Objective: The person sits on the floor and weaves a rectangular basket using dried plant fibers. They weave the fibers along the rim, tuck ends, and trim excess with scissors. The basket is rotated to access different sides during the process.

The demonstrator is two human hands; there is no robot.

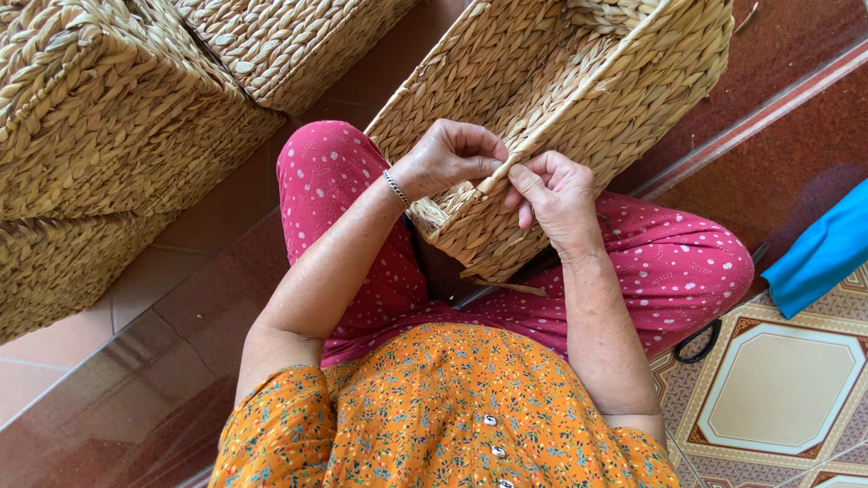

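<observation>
1. Finished woven baskets (108,117) stacked on the floor, far left.
2. My left hand (448,158) fingers curl, pressing the basket (579,81) rim on my lap.
3. My right hand (556,194) fingers pinch a straw strand (497,176); I judge rim-weaving underway, next tuck needs firm tension.

The rectangular woven straw basket (579,81) on the person's lap runs out past the top edge, so its far end is unseen, and its near corner hides behind the left hand (448,158) and right hand (556,194), whose fingertips curl out of sight around the rim. The stacked woven straw baskets (108,117) are cut off left and top. Only an edge of the blue cloth (827,248) shows at the right border, and just a curved part of the black loop-shaped object (698,348) under the knee, too little to identify.
</observation>
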